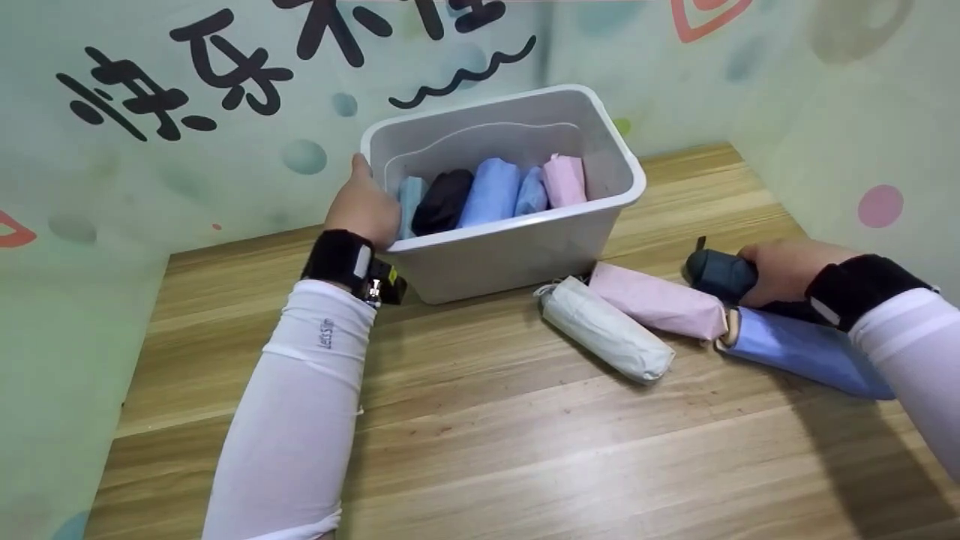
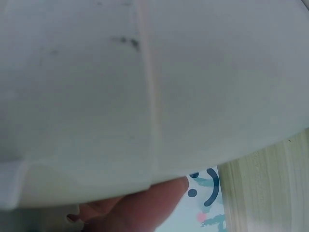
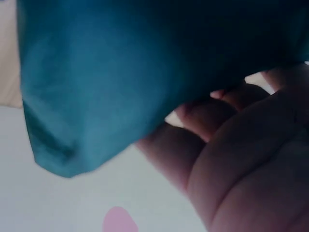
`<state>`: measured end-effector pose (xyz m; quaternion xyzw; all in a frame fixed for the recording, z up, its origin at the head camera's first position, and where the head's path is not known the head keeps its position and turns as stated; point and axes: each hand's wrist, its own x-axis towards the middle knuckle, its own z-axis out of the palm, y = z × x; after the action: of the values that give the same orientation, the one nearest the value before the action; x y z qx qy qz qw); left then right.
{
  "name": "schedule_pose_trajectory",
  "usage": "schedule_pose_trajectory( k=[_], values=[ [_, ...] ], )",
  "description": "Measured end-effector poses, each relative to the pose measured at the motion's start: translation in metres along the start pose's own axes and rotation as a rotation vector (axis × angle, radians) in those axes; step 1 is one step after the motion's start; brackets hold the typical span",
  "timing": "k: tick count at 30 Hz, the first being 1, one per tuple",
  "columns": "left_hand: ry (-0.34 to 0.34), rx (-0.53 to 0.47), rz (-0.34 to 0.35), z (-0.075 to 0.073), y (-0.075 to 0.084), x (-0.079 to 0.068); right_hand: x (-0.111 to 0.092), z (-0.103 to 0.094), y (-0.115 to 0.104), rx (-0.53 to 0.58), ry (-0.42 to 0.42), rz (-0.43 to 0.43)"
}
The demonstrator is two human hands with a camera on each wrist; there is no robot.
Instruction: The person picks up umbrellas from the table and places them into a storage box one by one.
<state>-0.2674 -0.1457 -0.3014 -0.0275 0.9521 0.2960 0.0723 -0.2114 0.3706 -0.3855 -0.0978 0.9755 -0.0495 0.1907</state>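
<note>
My left hand (image 1: 364, 206) holds the left end of a light grey plastic bin (image 1: 517, 259) at its rim. In the left wrist view the bin's pale wall (image 2: 96, 121) fills most of the picture, with a finger (image 2: 154, 203) past its edge. Inside stand several folded umbrellas: a light teal one (image 1: 411, 202), a black one (image 1: 444, 201), a large blue one (image 1: 491, 191), a smaller blue one (image 1: 532, 193) and a pink one (image 1: 564, 181). My right hand (image 1: 787, 266) grips a dark teal folded umbrella (image 1: 721, 274); its fabric (image 3: 96, 92) looms large in the right wrist view.
On the wooden table (image 1: 480, 450), right of the bin, lie a cream folded umbrella (image 1: 607, 330), a pink folded umbrella (image 1: 660, 300) and a blue folded umbrella (image 1: 810, 352) beneath the right forearm. Printed wall sheets (image 1: 247, 157) enclose the table at the back and sides.
</note>
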Motion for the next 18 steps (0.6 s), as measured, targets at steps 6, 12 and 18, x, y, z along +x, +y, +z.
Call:
schedule_pose_trajectory(
  k=[6, 12, 18],
  values=[
    [0.002, -0.010, -0.004, 0.0006, -0.0008, 0.0004, -0.0026, 0.0026, 0.0061, -0.058, 0.014, 0.041],
    [0.010, -0.003, 0.009, 0.0020, -0.0027, 0.0012, -0.0011, 0.0061, 0.0088, -0.089, 0.028, 0.041],
    [0.019, 0.006, 0.013, 0.0030, -0.0037, 0.0007, 0.0011, 0.0092, 0.0107, -0.093, 0.026, 0.048]
  ],
)
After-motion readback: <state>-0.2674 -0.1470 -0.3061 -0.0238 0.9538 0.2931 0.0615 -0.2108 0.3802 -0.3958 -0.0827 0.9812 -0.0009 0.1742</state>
